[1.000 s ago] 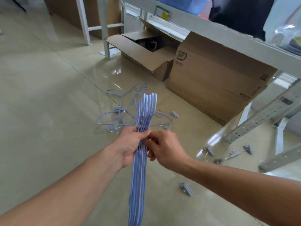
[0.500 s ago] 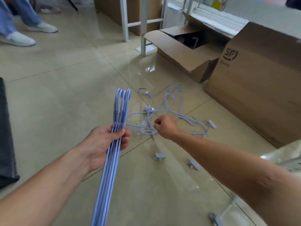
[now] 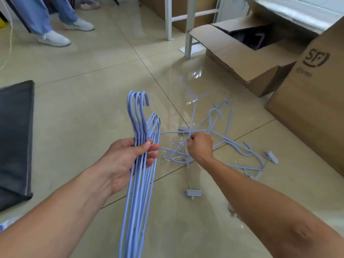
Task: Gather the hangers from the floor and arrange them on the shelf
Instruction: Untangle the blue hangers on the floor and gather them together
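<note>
Through the head camera I see a bundle of hangers [image 3: 141, 164], thin pale-blue coated wire, stacked flat against each other and held upright with their hooks at the top; four or so hooks curl the same way, and a second cluster of rounded shoulders sits just below and beside them. My left hand [image 3: 128, 161] is clamped around the bundle just under the hooks, thumb across the front, fingers wrapped behind; the lower ends run down out of view at the bottom edge. My right hand [image 3: 200, 147] is fisted low over the floor, pinching a wire of the loose hangers [image 3: 223, 131], a tangled heap of the same blue wire lying on the glossy beige floor tiles [image 3: 74, 108]. How many are in that heap I cannot count; the wires cross and the floor glare washes out the far ones. Small grey clips [image 3: 193, 193] lie scattered among and near the tangle, one joined to a thin bare wire. Beyond the heap stands an open cardboard box [image 3: 242, 58] with dark contents I cannot make out, and a taller carton [image 3: 312, 112] cut off at the right edge. White metal legs [image 3: 189, 28] rise behind. A dark fabric sheet [image 3: 14, 138] lies at far left; another person's legs and white shoes [image 3: 54, 39] stand top left.
</note>
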The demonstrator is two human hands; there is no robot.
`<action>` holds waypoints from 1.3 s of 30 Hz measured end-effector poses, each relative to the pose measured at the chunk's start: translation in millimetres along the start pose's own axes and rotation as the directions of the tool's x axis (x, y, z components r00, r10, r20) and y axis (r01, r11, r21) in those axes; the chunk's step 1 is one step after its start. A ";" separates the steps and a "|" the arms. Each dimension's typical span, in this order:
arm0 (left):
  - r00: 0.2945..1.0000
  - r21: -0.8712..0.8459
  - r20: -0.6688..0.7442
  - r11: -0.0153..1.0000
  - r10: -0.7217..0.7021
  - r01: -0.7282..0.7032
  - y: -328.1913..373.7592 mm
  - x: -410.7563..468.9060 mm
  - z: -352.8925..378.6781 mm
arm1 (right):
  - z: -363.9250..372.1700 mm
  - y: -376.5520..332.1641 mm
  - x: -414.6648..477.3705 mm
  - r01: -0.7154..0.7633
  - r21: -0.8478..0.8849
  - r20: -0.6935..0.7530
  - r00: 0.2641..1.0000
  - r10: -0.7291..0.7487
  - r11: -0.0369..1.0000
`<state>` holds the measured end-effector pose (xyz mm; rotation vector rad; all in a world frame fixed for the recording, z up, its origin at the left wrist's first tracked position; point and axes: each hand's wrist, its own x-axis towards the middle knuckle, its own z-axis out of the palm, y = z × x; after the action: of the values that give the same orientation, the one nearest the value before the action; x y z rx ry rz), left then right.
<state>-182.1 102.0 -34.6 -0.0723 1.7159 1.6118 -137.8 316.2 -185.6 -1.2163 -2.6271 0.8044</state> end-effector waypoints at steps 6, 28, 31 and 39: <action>1.000 -0.061 0.010 0.998 0.018 -0.017 8.8 -1.7 15.9 | -54.6 26.0 -48.0 0.067 0.442 -0.205 0.978 0.028 0.895; 0.999 -0.061 0.024 0.997 0.038 -0.036 8.1 -22.7 24.2 | -45.3 140.8 -91.2 0.219 -0.145 -0.051 0.972 -0.228 0.965; 0.999 -0.063 0.011 0.997 0.035 -0.034 7.4 -21.4 24.0 | -60.8 151.5 -91.2 0.214 -0.113 -0.122 0.966 -0.228 0.970; 0.998 -0.085 0.009 0.995 0.060 -0.059 12.3 -15.2 39.5 | -108.4 116.6 -103.0 0.232 0.419 -0.347 0.934 -0.081 0.878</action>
<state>-158.9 132.2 -12.4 -0.0543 1.6550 1.7253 44.8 346.4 -144.5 -0.8966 -2.0824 1.0184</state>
